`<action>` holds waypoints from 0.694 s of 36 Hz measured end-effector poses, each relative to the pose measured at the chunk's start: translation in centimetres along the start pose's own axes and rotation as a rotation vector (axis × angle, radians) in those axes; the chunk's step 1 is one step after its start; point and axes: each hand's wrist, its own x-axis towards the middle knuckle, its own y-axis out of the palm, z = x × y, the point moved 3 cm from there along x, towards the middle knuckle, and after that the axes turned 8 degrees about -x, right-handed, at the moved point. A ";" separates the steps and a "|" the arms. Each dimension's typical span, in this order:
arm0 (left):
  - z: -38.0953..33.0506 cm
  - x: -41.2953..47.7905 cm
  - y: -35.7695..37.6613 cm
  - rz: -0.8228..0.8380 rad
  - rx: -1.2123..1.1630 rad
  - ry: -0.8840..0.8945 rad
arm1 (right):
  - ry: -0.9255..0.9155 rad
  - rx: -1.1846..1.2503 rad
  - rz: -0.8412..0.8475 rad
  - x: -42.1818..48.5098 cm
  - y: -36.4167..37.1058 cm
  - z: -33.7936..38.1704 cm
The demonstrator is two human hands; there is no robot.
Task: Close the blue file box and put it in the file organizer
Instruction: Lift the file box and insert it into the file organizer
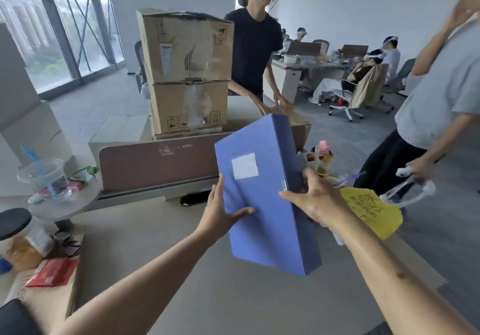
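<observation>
Flat rectangular blue file box (262,199), smooth plastic, both hands gripping

Blue file box (262,191), white label (244,165)

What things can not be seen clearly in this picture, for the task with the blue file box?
- File organizer: none can be made out in the head view; it may lie outside the frame.
- Clasp of the blue file box: small and partly covered by the right hand, so whether it is latched is unclear.
- White label: any text is blurred.
- Left hand: its fingers go behind the box.
- Items behind the box's right edge: partly hidden.
</observation>
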 end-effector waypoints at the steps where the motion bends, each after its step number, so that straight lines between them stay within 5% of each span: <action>1: -0.7 0.7 0.6 0.028 -0.016 -0.004 | 0.010 -0.041 -0.038 -0.1 -0.4 -0.1; 13: -7.9 9.2 2.9 0.254 -0.086 -0.189 | -0.053 -0.150 -0.292 1.7 1.4 -0.6; 25: -6.8 11.9 1.0 0.241 0.104 -0.057 | -0.139 -0.008 -0.326 5.2 6.1 -0.4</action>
